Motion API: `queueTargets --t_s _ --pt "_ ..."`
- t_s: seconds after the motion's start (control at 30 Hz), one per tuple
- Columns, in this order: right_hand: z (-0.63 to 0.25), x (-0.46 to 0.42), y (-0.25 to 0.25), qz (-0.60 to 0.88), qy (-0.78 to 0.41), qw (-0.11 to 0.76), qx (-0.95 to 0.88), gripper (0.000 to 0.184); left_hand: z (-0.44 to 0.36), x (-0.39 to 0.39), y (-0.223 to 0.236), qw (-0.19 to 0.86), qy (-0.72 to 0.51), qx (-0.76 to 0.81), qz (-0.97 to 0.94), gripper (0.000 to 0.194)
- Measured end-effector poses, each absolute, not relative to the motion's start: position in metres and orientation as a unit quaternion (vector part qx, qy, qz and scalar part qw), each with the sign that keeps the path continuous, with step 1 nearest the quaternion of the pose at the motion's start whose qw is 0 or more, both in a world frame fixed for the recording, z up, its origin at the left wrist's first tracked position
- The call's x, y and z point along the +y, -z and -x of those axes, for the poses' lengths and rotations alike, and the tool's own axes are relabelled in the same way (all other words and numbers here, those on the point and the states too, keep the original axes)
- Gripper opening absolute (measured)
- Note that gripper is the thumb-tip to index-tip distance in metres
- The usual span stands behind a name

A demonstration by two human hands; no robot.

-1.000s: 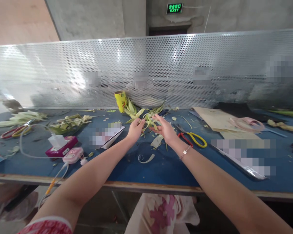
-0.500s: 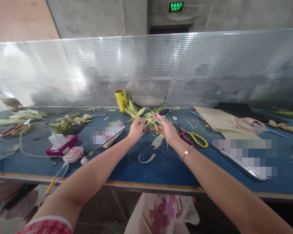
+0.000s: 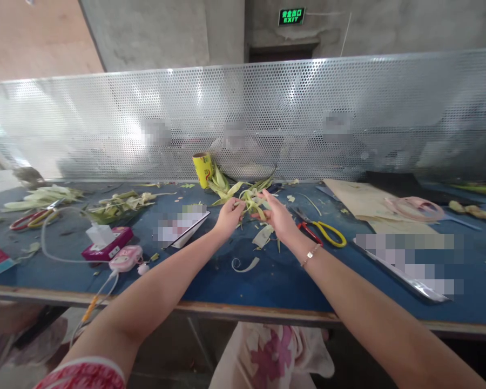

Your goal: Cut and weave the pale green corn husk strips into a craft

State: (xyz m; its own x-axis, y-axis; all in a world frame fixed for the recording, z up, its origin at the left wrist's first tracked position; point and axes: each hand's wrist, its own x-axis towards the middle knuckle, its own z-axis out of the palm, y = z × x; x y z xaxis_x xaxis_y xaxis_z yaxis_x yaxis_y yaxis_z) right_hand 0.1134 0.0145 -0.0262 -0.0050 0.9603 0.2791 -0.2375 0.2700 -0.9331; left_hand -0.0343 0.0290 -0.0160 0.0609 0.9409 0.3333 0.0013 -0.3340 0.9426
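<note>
L hand (image 3: 230, 216) & R hand (image 3: 278, 216) fwd over tbl (image 3: 202, 283), close tog., both w/ grip on leaf strips (image 3: 252, 205)

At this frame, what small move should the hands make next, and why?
Probably the right hand should gently draw one strip outward while the left hand steadies the others. Several pale green strips cross between the hands, both hands are right at them, and the right hand's fingers look partly spread. Exactly how firmly either hand grips is unclear.
</note>
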Motion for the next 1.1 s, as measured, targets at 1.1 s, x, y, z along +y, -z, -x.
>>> queueTargets --t_s 1.1 --pt "-0.11 0.001 0.015 0.384 -0.457 0.558 -0.577 0.053 0.031 0.027 0.016 0.467 -0.532 0.398 -0.583 0.019"
